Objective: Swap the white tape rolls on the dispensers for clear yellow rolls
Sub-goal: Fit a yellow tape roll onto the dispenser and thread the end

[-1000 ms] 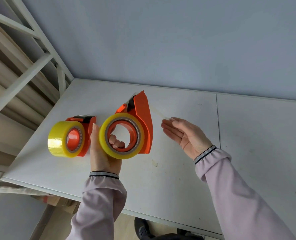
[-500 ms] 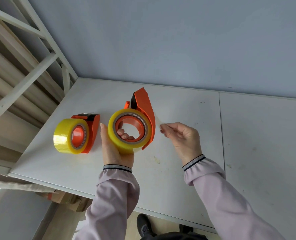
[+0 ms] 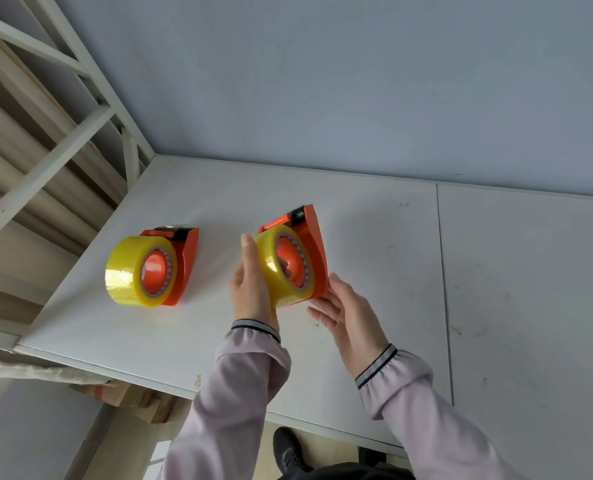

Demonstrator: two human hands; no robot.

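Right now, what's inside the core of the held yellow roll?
The orange hub of the held dispenser fills the core of the yellow roll; left hand fingertips show inside it. The roll covers how the hub is fixed behind.

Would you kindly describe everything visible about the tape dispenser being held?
The held tape dispenser is glossy orange plastic with a black part at its top. A clear yellow tape roll sits on its orange hub. It stands on edge, roll side facing left, at or just above the white table. The left hand grips the roll, a finger inside the core; the right hand touches its lower right edge with straight fingers.
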